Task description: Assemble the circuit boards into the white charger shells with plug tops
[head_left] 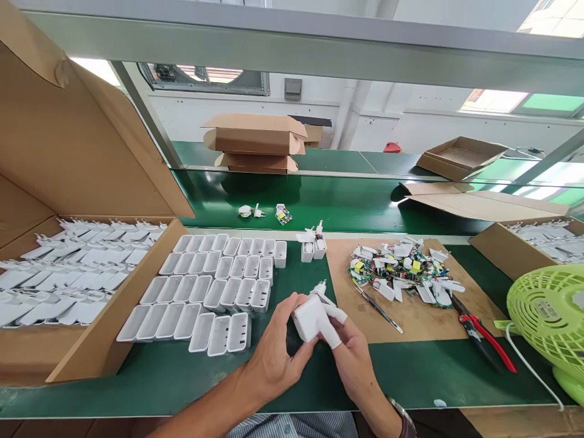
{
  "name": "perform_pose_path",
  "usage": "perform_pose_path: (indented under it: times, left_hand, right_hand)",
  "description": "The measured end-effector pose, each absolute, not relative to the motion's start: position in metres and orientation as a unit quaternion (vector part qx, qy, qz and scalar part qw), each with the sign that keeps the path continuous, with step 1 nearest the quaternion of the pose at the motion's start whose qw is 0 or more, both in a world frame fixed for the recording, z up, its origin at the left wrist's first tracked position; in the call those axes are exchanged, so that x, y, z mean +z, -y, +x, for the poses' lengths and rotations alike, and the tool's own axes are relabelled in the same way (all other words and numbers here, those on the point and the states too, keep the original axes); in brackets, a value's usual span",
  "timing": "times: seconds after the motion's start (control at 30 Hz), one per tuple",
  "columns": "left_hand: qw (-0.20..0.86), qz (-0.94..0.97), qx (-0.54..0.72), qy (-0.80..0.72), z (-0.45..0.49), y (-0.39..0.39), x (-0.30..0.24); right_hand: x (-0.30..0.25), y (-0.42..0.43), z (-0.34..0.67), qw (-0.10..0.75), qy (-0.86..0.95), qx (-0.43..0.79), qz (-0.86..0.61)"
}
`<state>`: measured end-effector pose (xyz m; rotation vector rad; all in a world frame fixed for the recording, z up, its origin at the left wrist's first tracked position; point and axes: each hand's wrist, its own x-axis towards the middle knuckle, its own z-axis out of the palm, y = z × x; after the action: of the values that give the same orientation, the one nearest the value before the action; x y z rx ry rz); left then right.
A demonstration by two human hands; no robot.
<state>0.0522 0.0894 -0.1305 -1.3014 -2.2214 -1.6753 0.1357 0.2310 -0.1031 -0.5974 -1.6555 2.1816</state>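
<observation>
Because both hands meet low over the green mat (410,374), the white plastic charger housing (306,319) between them can probably be steadied from two sides: the left hand (276,356) curls fingers and thumb around it, while the right hand (358,359) grips its other side, white finger cots (329,333) perhaps aiding the hold. Just left, open housings (199,289) stand in tight rows, likely to make each easy to pick. Rightward, red-handled pliers (472,323) and a slim metal tool (378,307) lie beside heaped circuit boards (406,267) on a brown sheet (424,330), which presumably shields the surface. Farther back, two filled housings (307,252) stand apart from the rows, maybe to avoid mixing; beyond them lie loose boards (283,215).
</observation>
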Motion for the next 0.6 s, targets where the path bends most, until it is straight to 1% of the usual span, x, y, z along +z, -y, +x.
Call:
perform_pose_path:
  times: [0.1,0.17,0.2,0.27,0.33,0.4,0.53,0.6]
  left_hand:
    - [0.006,-0.424,-0.517,0.744,0.051,-0.089,-0.130]
    - [-0.027,-0.440,-0.498,0.747,0.050,-0.088,-0.128]
    - [-0.043,-0.447,-0.491,0.747,0.049,-0.088,-0.127]
    - [-0.071,-0.449,-0.483,0.748,0.048,-0.089,-0.125]
    - [-0.087,-0.442,-0.484,0.750,0.048,-0.091,-0.124]
    - [-0.098,-0.434,-0.488,0.751,0.048,-0.092,-0.125]
    - [-0.099,-0.421,-0.482,0.762,0.044,-0.090,-0.119]
    - [-0.095,-0.404,-0.477,0.775,0.035,-0.088,-0.106]
  right_hand:
    - [-0.114,-0.238,0.138,0.283,0.759,0.562,-0.168]
    - [-0.120,-0.243,0.139,0.346,0.834,0.414,-0.118]
    - [-0.123,-0.244,0.139,0.365,0.856,0.353,-0.094]
    - [-0.126,-0.246,0.139,0.381,0.881,0.274,-0.062]
    - [-0.125,-0.246,0.138,0.371,0.895,0.246,-0.040]
    - [-0.119,-0.244,0.138,0.354,0.902,0.246,-0.016]
    - [-0.094,-0.248,0.139,0.286,0.910,0.298,0.046]
    - [-0.079,-0.259,0.135,0.275,0.903,0.325,0.066]
